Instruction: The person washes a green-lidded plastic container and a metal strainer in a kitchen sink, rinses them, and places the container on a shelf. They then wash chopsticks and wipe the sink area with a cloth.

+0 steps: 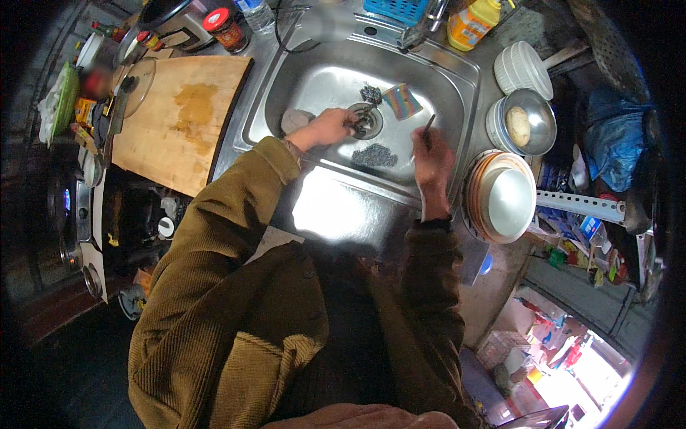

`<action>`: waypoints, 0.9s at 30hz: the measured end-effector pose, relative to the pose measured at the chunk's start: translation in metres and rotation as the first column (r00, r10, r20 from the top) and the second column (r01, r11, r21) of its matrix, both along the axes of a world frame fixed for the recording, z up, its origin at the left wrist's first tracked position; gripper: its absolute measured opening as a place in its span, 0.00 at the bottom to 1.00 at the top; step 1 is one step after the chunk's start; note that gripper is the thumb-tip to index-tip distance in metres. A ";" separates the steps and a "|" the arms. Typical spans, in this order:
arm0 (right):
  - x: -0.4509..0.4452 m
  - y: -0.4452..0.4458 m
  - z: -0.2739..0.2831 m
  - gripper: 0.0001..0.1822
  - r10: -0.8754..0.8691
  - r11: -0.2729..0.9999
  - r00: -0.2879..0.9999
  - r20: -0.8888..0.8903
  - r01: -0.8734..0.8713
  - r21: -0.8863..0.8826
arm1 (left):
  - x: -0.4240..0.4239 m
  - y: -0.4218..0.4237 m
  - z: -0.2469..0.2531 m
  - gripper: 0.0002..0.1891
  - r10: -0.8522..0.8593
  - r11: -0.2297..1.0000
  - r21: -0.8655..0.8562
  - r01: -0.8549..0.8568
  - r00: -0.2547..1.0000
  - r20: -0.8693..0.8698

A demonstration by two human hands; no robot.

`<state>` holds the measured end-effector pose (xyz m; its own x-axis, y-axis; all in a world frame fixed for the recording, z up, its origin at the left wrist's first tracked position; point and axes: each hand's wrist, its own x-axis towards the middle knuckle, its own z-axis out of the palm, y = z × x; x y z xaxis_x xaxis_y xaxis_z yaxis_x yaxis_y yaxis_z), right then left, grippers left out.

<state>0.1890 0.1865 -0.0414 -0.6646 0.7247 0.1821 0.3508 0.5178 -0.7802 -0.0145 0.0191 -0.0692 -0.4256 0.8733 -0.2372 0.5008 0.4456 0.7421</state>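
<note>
My left hand [335, 126] reaches over the stainless-steel sink [316, 88], its fingertips at the rim of the drain [370, 122]. Whether they pinch something there is hidden. In my right hand [434, 158], at the basin's right side, is a thin dark stick-like tool [429, 123] pointing up and away; its lower part is covered by the fingers. A dark steel-wool scourer [371, 94] lies just behind the drain, with a striped scouring cloth [403, 101] to its right. Nearer me rests a grey wire-mesh scourer [374, 155]. A greyish cloth [296, 120] sits by my left wrist.
Left of the sink lies a wet-stained wooden cutting board [198, 118], a cleaver [117, 115] by its left edge. Stacked bowls [512, 198] and a metal bowl [538, 115] stand at right. Behind are a faucet [415, 37], a yellow bottle [472, 24] and a red-lidded jar [225, 32].
</note>
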 end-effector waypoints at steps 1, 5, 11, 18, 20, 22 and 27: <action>0.004 0.004 -0.014 0.06 0.024 0.999 0.999 0.022 -0.025 0.036 | -0.007 -0.001 -0.018 0.21 -0.025 1.000 -0.016 0.024 0.999 -0.048; 0.016 0.008 -0.040 0.06 0.093 0.987 0.995 0.032 -0.097 0.132 | -0.027 0.012 -0.042 0.17 -0.056 0.998 -0.053 0.046 0.978 -0.199; 0.026 0.002 -0.025 0.06 0.085 0.984 0.981 0.174 -0.110 0.138 | -0.053 0.063 -0.068 0.27 -0.143 0.977 0.056 0.204 0.831 -0.537; 0.033 -0.007 -0.029 0.07 -0.014 0.999 0.990 0.142 0.021 -0.048 | -0.087 0.097 -0.130 0.28 -0.329 0.922 0.055 0.384 0.848 -0.416; 0.035 -0.008 -0.026 0.07 -0.039 0.999 0.976 0.215 0.044 -0.019 | -0.084 0.093 -0.135 0.23 -0.245 0.948 0.103 0.300 0.899 -0.362; 0.037 -0.009 -0.021 0.07 -0.067 0.996 0.970 0.234 0.050 0.076 | -0.084 0.086 -0.122 0.15 -0.219 0.956 0.132 0.261 0.938 -0.270; 0.032 -0.010 -0.025 0.08 -0.070 0.996 0.993 0.100 0.064 0.059 | -0.094 0.050 -0.067 0.16 0.048 0.979 0.202 0.040 0.910 -0.411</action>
